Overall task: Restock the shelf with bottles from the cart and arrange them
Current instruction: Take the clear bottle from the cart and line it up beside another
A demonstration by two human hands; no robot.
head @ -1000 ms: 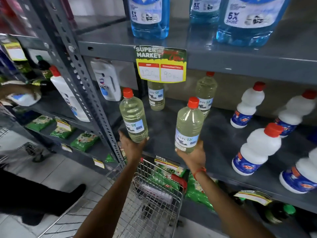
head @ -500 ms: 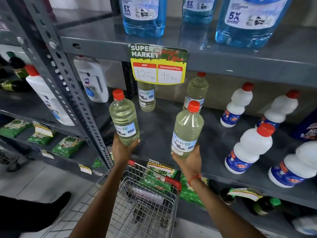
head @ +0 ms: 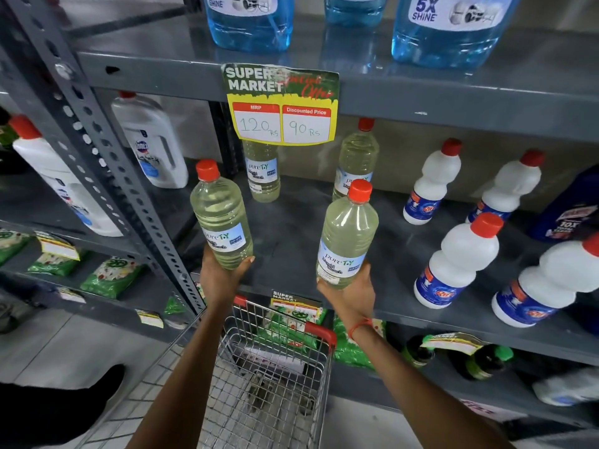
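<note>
I grip one bleach bottle (head: 221, 218) per hand, left hand (head: 217, 277) and right hand (head: 351, 291), by their bases, below the price sign (head: 282, 103), ready to shelve.

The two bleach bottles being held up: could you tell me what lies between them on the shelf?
In the head view, only bare grey shelf lies between the left bottle and the right bottle.

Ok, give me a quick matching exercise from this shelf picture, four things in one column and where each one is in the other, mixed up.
Things:
1. left hand
2. price sign
3. blue jugs
4. cart

Places:
A. top shelf
B. below the hands
C. under a clear bleach bottle
D. hanging from a shelf edge

Pairs: 1-C, 2-D, 3-A, 4-B
</note>
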